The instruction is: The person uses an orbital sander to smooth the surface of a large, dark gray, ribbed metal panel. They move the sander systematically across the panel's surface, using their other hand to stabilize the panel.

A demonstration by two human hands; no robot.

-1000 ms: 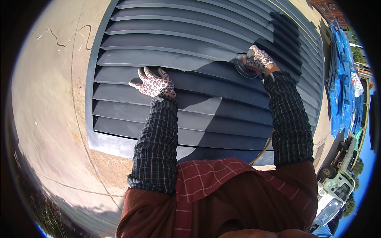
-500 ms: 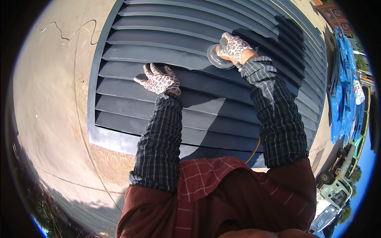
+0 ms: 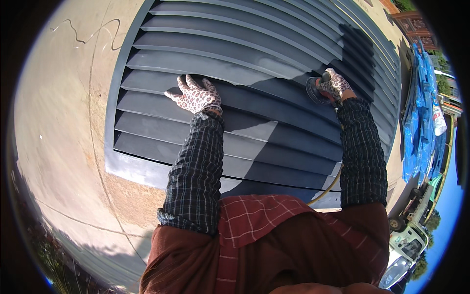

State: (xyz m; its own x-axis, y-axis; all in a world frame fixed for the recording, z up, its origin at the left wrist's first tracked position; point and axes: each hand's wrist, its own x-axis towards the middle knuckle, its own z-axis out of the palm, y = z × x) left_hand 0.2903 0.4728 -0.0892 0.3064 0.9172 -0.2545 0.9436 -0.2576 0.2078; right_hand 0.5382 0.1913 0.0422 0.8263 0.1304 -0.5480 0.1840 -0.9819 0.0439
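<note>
A large dark grey louvred panel [image 3: 235, 115] with long slats lies flat before me. My left hand [image 3: 197, 94], in a leopard-print glove, rests on a slat with its fingers spread and nothing held. In a matching glove, my right hand [image 3: 337, 85] grips a round disc sander [image 3: 316, 90], its pad set on the slats right of the middle. Shadow covers the tool there, so its body is partly hidden under my hand. A yellow hose [image 3: 327, 192] runs from beneath my right sleeve over the panel's near edge.
Pale concrete [image 3: 61, 127] stretches along the left, with a thin wavy wire [image 3: 90, 40] at the far left. Blue plastic-wrapped bundles [image 3: 422, 117] lie to the right. A white truck [image 3: 406, 245] stands at the lower right.
My right hand has carried the sander to the right and a little nearer along the slats, into the shadow. My left hand stays at nearly the same place on the panel.
</note>
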